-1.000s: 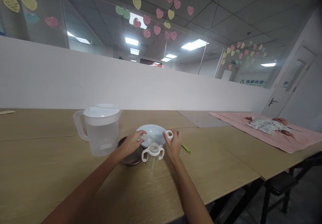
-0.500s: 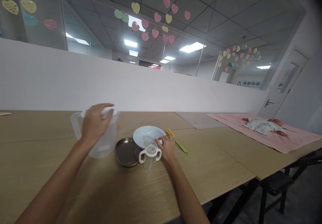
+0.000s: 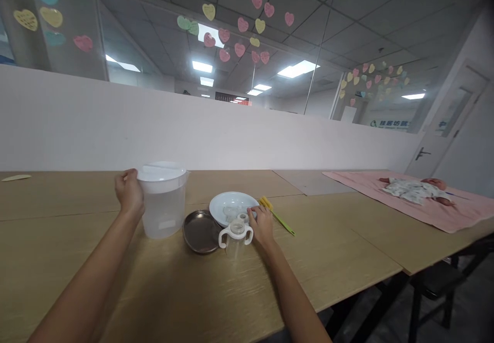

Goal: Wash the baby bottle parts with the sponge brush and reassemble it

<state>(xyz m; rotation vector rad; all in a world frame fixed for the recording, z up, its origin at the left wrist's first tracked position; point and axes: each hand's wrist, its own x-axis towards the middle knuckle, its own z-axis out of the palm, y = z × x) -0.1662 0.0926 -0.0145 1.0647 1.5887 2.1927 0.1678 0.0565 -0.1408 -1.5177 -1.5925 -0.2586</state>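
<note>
On the left stands a translucent plastic pitcher [image 3: 164, 212] with a white lid. My left hand [image 3: 130, 194] is closed around its handle, which the fingers hide. A clear baby bottle [image 3: 236, 240] with a white two-handled collar stands upright and uncapped in front of a white bowl [image 3: 219, 202]. Clear, pale pieces lie in the bowl. At the bowl's right rim, my right hand [image 3: 262, 224] has its fingers bent together beside a small clear piece; what they pinch is too small to make out. A dark metal tray [image 3: 200, 232] sits between pitcher and bottle.
A yellow-headed brush with a green handle [image 3: 283, 223] lies right of the bowl. Farther right, a baby doll [image 3: 411, 191] lies on a pink cloth [image 3: 355, 191]. A white wall [image 3: 231, 137] borders the table's back; a black stool [image 3: 438, 281] stands below its right edge.
My left hand has moved from over the pitcher's lid down to its handle and closed on it. The right hand stays by the bowl, its fingers drawn closer together. The view has shifted slightly.
</note>
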